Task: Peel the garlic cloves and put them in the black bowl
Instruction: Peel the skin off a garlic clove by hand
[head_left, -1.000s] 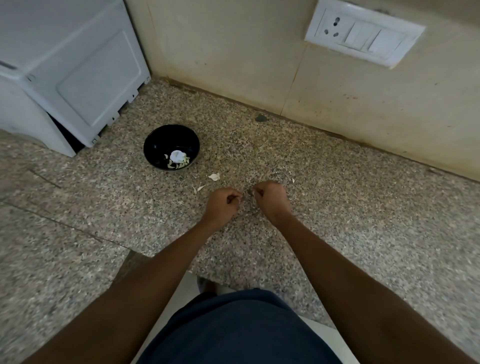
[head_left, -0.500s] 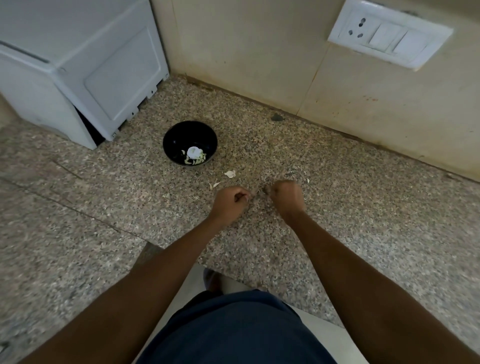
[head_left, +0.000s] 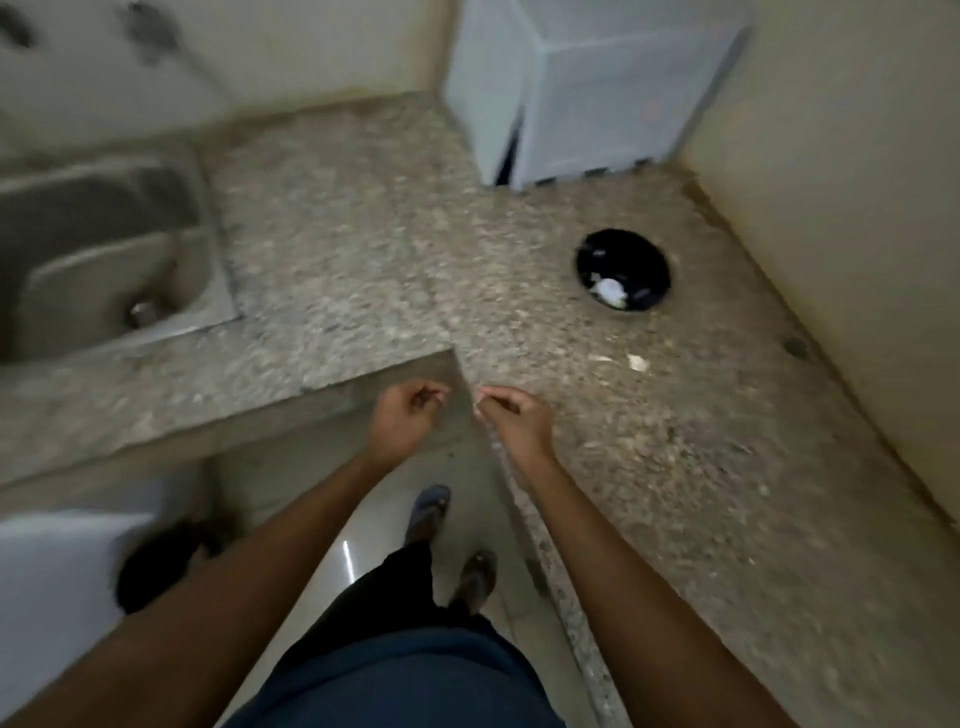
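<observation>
From the bowl (head_left: 623, 269) on your counter (head_left: 363, 270): the sink (head_left: 104, 244) lies far left, the appliance (head_left: 587, 88) behind it, peel scraps (head_left: 637, 362) before it, your hands nearer still.

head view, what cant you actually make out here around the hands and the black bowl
1. Head view: what the right hand pinches; only a tiny pale speck shows, too small and blurred to name.
2. Head view: whether the left hand holds anything; its curled fingers hide the palm.
3. Head view: the black bowl contents; motion blur leaves one white lump, no count of cloves.
4. Head view: the sink is cut off by the left edge.
</observation>
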